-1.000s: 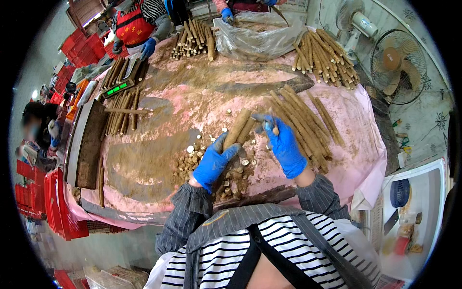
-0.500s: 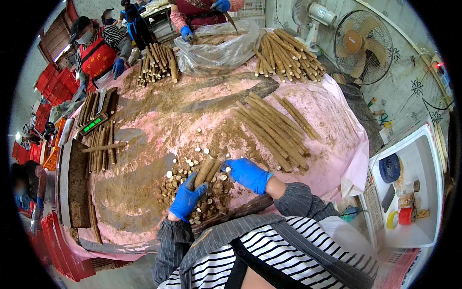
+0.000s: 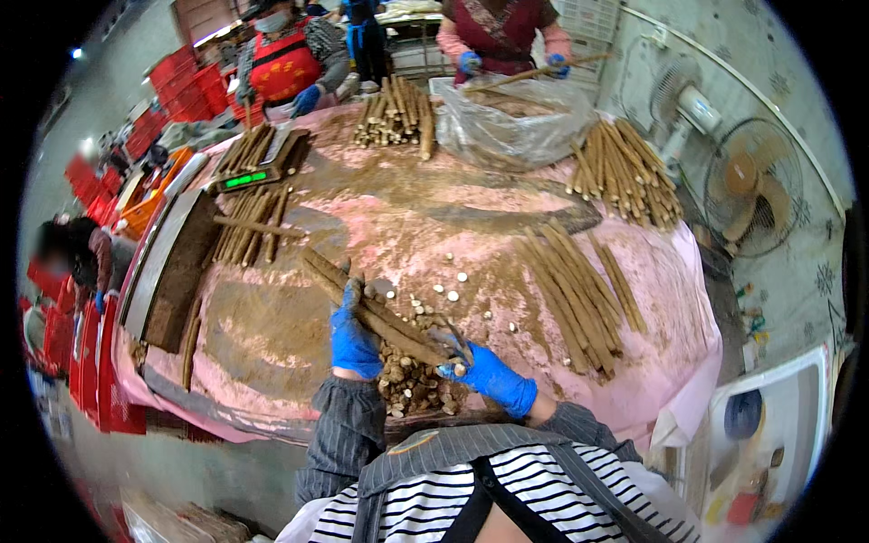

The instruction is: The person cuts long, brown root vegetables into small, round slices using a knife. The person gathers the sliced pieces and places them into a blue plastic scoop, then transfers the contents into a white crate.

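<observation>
My left hand point(image 3: 355, 342), in a blue glove, is wrapped round a pair of long brown yam roots point(image 3: 398, 328) at mid-length. They slant from the far left down toward my right hand. My right hand point(image 3: 496, 378), also in a blue glove, is closed close by the near ends of the roots. A thin dark shape, blurred, shows at its fingers; I cannot tell what it is. Under the roots lies a heap of small cut yam ends point(image 3: 421, 391), with several white-faced slices point(image 3: 453, 296) scattered just beyond.
A pink sheet point(image 3: 674, 339), smeared with soil, covers the table. Yam roots point(image 3: 579, 299) lie in a row at right. Farther off are upright bundles point(image 3: 625, 172), a clear plastic bag point(image 3: 507, 127) and a scale point(image 3: 249, 178). A metal trough point(image 3: 163, 281) edges the left. Two co-workers stand across.
The view has swung left. The roots in my left hand now lie slantwise, their far ends pointing up-left. My right hand has moved to their near ends. One co-worker now holds up a root.
</observation>
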Demonstrator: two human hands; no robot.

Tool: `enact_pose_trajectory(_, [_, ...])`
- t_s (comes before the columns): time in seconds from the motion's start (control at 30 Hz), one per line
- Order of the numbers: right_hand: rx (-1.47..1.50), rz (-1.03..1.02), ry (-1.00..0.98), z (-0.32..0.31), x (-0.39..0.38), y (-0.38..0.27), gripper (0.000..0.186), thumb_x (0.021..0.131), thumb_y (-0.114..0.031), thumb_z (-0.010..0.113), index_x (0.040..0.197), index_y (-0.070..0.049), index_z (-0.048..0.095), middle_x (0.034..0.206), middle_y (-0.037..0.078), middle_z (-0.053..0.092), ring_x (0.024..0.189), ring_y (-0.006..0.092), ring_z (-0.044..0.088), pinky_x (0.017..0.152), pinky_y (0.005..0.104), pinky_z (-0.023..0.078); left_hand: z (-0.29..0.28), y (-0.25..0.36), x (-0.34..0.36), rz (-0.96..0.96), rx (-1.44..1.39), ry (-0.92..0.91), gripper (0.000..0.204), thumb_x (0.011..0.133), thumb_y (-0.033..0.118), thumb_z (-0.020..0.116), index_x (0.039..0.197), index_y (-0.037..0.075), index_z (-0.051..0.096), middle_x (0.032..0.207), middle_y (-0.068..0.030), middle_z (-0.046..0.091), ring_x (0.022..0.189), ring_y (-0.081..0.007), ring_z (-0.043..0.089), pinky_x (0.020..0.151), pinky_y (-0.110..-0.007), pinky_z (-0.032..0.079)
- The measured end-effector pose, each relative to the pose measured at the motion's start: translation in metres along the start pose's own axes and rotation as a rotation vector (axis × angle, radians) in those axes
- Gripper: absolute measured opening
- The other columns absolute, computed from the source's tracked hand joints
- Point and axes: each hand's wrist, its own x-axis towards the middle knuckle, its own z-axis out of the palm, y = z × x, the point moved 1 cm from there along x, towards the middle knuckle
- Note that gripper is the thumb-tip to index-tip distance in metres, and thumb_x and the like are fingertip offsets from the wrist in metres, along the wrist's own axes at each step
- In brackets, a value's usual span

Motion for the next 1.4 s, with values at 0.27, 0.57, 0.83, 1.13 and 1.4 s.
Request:
enact_pose_trajectory(0.27, [-0.330, 0.098, 0.187, 0.006, 0.010, -0.015, 0.057, 0.079, -0.023, 0.068, 0.128, -0.005, 0.045, 0.113, 0.012, 0.058, 0.101, 0.0165, 0.054, 0.087, 0.0293, 0.043, -0.005, -0.035, -0.034, -0.231, -0.070, -0.069, 0.037, 0.088, 0.014, 0.055, 0.123, 0.006, 0.047, 0.100, -0.0078, 0.059, 0.093, -0.0202, 0.056, 0.086, -0.035, 0.046])
enact_pose_trajectory(0.57, [0.038, 0.310, 0.109, 0.006, -0.031, 0.013, 0.039, 0.087, -0.023, 0.057, 0.120, -0.004, 0.048, 0.088, 0.003, 0.063, 0.058, 0.0066, 0.049, 0.049, 0.0192, 0.040, -0.028, -0.024, -0.017, -0.223, -0.405, 0.049, 0.039, 0.089, 0.007, 0.051, 0.127, 0.009, 0.044, 0.126, -0.0074, 0.049, 0.111, -0.0206, 0.050, 0.090, -0.031, 0.047])
enact_pose_trajectory(0.83, [-0.233, 0.066, 0.263, 0.006, -0.036, 0.023, 0.033, 0.088, -0.015, 0.056, 0.118, -0.004, 0.049, 0.083, 0.001, 0.059, 0.064, 0.0063, 0.053, 0.051, 0.0200, 0.044, -0.036, -0.022, -0.002, -0.226, -0.566, 0.065, 0.042, 0.088, 0.006, 0.053, 0.129, 0.012, 0.044, 0.129, -0.0048, 0.048, 0.112, -0.0189, 0.050, 0.089, -0.031, 0.047])
enact_pose_trajectory(1.13, [-0.545, 0.005, 0.242, 0.013, -0.009, -0.018, 0.039, 0.088, -0.035, 0.056, 0.108, -0.002, 0.056, 0.097, 0.010, 0.065, 0.085, 0.0149, 0.060, 0.070, 0.0286, 0.048, -0.038, -0.033, -0.006, -0.171, -0.494, -0.028, 0.041, 0.088, 0.007, 0.054, 0.127, 0.011, 0.045, 0.128, -0.0054, 0.049, 0.112, -0.0231, 0.050, 0.091, -0.036, 0.048])
enact_pose_trajectory(1.4, [-0.181, 0.400, 0.261, -0.012, -0.005, 0.008, 0.025, 0.090, -0.022, 0.053, 0.109, -0.005, 0.053, 0.069, 0.000, 0.054, 0.056, 0.0057, 0.049, 0.045, 0.0207, 0.038, -0.028, -0.042, -0.024, -0.461, -0.401, -0.239, 0.040, 0.088, 0.011, 0.052, 0.126, 0.002, 0.043, 0.117, -0.0113, 0.053, 0.109, -0.0240, 0.052, 0.095, -0.035, 0.044])
